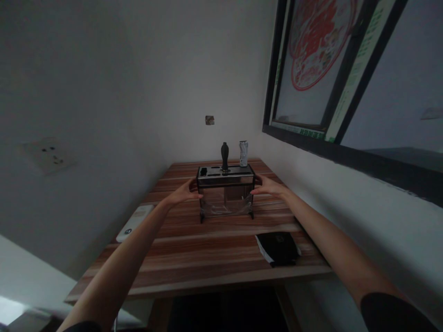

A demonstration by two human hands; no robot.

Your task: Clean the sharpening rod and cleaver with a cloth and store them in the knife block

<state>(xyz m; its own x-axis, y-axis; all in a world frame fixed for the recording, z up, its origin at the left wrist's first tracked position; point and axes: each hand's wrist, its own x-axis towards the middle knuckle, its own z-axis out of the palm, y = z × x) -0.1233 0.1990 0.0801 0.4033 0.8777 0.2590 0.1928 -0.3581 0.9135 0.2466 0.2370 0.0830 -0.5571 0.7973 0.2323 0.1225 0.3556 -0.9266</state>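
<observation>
A clear-sided knife holder (224, 200) with a black frame and a slotted silver top stands upright on the wooden table. One dark handle (224, 154) sticks up from its top; whatever lies below is hard to make out. My left hand (185, 191) grips the holder's left end, thumb on the front and fingers round the side. At the opposite end, my right hand (266, 186) holds it the same way. Some fingers of both hands are hidden behind the frame. Crinkled clear plastic shows along the holder's lower front.
A silvery can-like cylinder (243, 153) stands behind the holder. At the front right lies a flat black packet (278, 248) with white edges. A white power strip (134, 223) rests along the table's (207, 258) left edge. Walls border the left, back and right.
</observation>
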